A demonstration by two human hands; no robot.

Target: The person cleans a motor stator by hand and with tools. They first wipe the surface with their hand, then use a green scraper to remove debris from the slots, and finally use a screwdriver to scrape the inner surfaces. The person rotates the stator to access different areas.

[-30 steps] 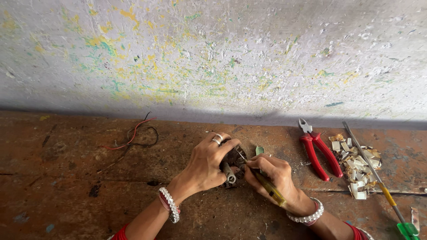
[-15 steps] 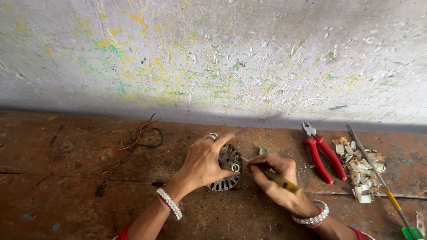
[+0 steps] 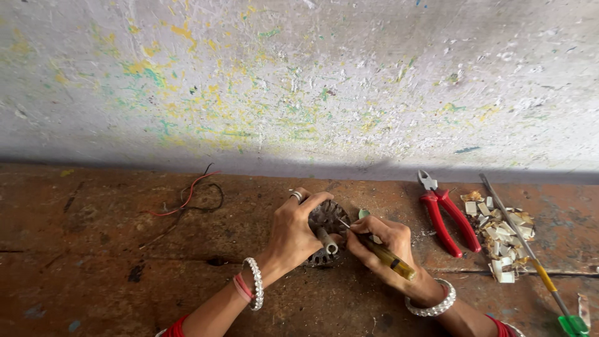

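A round, dark, slotted metal motor core (image 3: 326,219) with a short grey shaft lies on the brown floor. My left hand (image 3: 294,232), with a ring and a beaded bracelet, grips its left side. Beside it, my right hand (image 3: 382,244) holds a small screwdriver with a yellow-brown handle (image 3: 387,256). The thin metal tip of the tool rests in the slots of the core.
Red-handled pliers (image 3: 448,215) lie to the right, next to a heap of small pale paper scraps (image 3: 502,234). A long screwdriver with a yellow and green handle (image 3: 536,265) crosses that heap. Red and black wires (image 3: 190,195) lie at left. A paint-flecked wall (image 3: 299,81) stands behind.
My left hand has shifted its grip, so more of the core shows. My right hand keeps the screwdriver tip at the slots.
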